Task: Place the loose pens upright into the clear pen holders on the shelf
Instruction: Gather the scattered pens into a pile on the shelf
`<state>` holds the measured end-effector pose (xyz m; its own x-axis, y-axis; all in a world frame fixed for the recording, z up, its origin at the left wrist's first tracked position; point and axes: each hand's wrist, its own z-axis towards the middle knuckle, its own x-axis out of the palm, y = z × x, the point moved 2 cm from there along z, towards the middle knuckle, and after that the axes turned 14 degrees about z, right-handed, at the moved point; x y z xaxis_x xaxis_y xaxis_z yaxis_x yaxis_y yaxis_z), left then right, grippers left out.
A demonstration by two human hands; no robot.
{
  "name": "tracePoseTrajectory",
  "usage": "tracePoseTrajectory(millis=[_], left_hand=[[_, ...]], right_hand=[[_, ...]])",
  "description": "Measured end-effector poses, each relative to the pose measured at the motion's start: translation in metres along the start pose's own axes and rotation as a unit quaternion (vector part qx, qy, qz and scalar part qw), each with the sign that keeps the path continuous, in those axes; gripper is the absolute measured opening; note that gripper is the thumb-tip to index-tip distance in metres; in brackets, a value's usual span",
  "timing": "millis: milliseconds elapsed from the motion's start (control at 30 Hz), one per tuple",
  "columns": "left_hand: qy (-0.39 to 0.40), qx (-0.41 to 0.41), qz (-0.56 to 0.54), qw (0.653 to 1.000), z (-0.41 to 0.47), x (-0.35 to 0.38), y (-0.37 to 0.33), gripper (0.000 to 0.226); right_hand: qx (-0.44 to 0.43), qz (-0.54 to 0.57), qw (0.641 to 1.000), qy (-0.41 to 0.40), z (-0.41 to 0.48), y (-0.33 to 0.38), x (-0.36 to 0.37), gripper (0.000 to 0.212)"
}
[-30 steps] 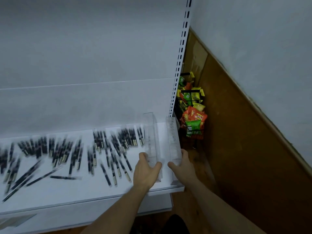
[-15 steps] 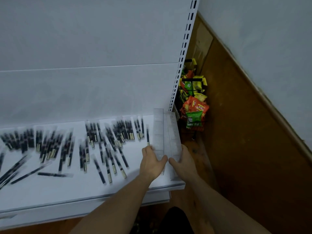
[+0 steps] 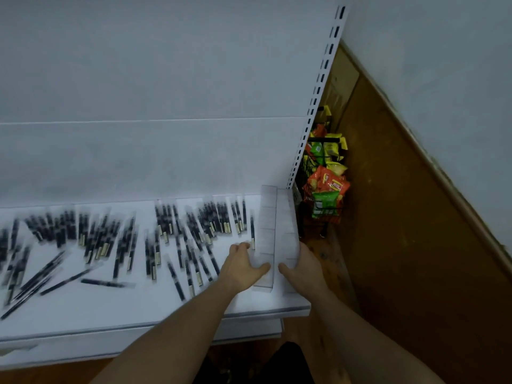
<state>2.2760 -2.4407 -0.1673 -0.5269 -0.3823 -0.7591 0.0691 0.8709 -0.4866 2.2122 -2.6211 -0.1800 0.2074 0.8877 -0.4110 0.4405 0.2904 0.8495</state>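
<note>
Clear plastic pen holders (image 3: pixel 268 234) on a matt white shelf (image 3: pixel 83 306).

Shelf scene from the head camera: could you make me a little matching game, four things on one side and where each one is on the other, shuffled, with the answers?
Things:
1. loose pens
2. clear pen holders
3. snack packets
4. left hand

Places:
A. in a black wire rack on the floor, right of the shelf
B. at the right end of the shelf, side by side
C. spread flat over the shelf's left and middle
D. against the left side of the holders

Pairs: 1-C, 2-B, 3-A, 4-D
</note>
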Motion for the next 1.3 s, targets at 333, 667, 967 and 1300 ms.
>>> tracePoseTrajectory(millis=[333,667,967,1300], left_hand=[[-0.063,-0.030,0.220,0.973,-0.057,-0.132,0.093,0.071],[-0.139,-0.112,0.267,0.947,-0.172,-0.258,0.160,0.064],[-0.230,-0.212,0.171,0.934,-0.285,-0.319,0.243,0.069],[-0.196,-0.157,0.244,0.937,-0.265,-0.376,0.341,0.070]], right_hand=[[-0.019,-0.254,0.966,0.029,-0.029,0.050,-0.034,0.098],[-0.211,-0.411,0.882,0.091,-0.043,0.187,-0.022,0.080],[-0.344,-0.373,0.841,0.186,-0.085,0.300,0.120,0.072],[-0.339,-0.365,0.850,0.173,-0.111,0.341,0.228,0.071]])
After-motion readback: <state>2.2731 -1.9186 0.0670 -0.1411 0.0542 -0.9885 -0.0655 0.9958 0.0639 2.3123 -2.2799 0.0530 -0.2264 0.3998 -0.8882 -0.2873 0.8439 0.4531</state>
